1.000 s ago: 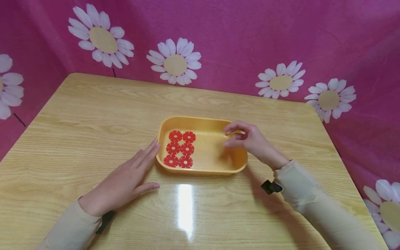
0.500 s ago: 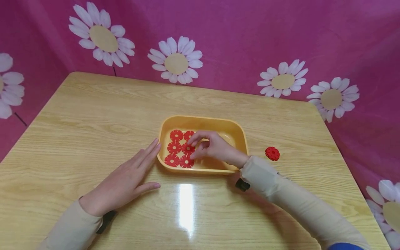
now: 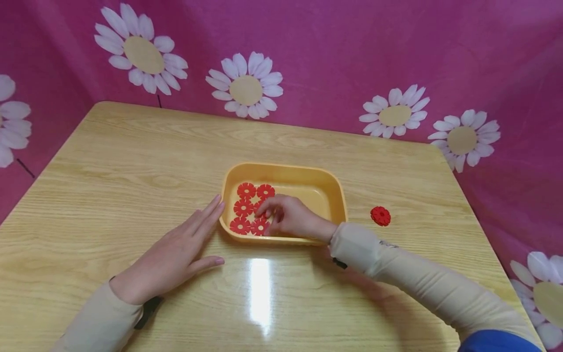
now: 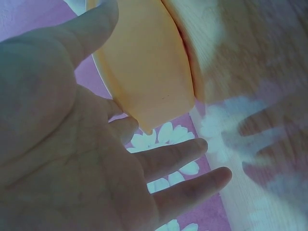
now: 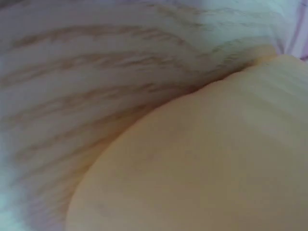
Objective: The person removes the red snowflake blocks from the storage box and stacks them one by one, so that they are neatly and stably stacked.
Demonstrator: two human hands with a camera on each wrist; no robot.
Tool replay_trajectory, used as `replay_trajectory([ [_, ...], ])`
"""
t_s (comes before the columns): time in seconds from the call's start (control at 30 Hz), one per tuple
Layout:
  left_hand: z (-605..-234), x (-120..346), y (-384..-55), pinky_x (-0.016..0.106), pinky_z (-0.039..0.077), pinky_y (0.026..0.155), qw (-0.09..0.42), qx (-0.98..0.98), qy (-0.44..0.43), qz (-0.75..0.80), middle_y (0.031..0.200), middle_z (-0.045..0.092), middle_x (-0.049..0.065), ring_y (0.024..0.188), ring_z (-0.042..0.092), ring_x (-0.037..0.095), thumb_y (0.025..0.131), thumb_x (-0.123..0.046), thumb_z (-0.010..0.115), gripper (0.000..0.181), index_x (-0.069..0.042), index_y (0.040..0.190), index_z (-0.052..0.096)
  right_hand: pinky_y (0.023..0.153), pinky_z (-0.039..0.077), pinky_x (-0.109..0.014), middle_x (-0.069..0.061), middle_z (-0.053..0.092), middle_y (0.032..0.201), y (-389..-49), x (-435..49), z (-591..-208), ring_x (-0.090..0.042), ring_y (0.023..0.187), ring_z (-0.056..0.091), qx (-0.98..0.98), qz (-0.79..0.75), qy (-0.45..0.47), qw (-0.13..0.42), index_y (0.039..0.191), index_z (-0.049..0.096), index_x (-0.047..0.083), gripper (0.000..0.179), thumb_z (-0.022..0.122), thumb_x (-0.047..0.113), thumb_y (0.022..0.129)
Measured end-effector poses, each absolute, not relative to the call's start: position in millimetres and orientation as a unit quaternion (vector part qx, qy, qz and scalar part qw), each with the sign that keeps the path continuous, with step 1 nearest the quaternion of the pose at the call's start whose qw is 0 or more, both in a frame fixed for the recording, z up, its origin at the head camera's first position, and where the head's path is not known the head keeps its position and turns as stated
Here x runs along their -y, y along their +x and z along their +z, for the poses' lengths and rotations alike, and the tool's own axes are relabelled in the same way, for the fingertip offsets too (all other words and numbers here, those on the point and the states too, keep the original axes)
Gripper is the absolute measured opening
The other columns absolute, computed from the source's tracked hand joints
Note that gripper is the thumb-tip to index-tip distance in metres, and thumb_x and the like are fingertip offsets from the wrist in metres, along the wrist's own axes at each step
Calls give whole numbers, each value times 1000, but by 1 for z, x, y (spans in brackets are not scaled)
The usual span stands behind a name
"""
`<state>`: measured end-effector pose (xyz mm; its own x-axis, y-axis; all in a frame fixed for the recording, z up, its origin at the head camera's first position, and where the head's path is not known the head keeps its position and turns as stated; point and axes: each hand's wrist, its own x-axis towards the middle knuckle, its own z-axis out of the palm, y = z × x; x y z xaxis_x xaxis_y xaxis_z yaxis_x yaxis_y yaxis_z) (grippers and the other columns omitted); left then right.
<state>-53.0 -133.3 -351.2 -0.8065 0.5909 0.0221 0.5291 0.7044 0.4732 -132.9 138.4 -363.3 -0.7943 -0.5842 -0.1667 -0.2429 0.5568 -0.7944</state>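
Observation:
In the head view, a yellow plastic tray lies on the table with red notched flower-shaped discs in rows at its left end. My left hand has its fingers straight, their tips at the tray's left end and the thumb apart. The left wrist view shows that palm beside the tray's outer wall. My right hand reaches into the tray with curled fingers, thumb and index finger around the discs of the right column, partly covering the middle one. I cannot tell whether it pinches one.
A small pile of red discs lies on the wooden table right of the tray. Behind the table hangs a pink cloth with large white daisies. A pale yellow surface fills much of the right wrist view.
My right hand has moved left from the tray's right end, then down among the discs. The pile on the right, hidden earlier by the arm, now shows. My left hand has stayed put.

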Motion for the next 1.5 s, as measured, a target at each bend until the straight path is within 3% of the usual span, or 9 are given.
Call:
replay_trajectory([
  [0.3,-352,133,-53,52,22,116,78,-923,294,233,165,-2,1,147,16,31,92,-41,68,95,-13,159,6,69,50,-24,-2,59,92,-131,-134,-361,-15,79,54,-876,-357,-248,211,104,69,9,28,80,2,80],
  [0.83,-350,133,-51,52,24,115,58,-921,306,235,165,1,3,146,19,32,93,-40,67,94,-12,159,6,71,52,-23,-1,60,95,-131,-134,-359,-15,82,56,-869,-348,-306,171,99,62,8,31,82,-1,77],
  [1.27,-348,133,-51,54,25,114,57,-919,308,238,165,3,5,146,21,35,92,-40,68,93,-10,159,9,69,55,-28,-5,62,93,-130,-138,-357,-19,74,58,-822,-450,-265,226,98,64,6,26,78,-6,79],
  [1.5,-348,133,-52,52,23,116,66,-920,304,237,165,1,3,147,17,30,93,-39,68,94,-13,159,7,68,56,-30,-10,59,96,-129,-154,-349,-23,69,57,-797,-509,-219,239,99,64,4,28,78,-7,78],
])
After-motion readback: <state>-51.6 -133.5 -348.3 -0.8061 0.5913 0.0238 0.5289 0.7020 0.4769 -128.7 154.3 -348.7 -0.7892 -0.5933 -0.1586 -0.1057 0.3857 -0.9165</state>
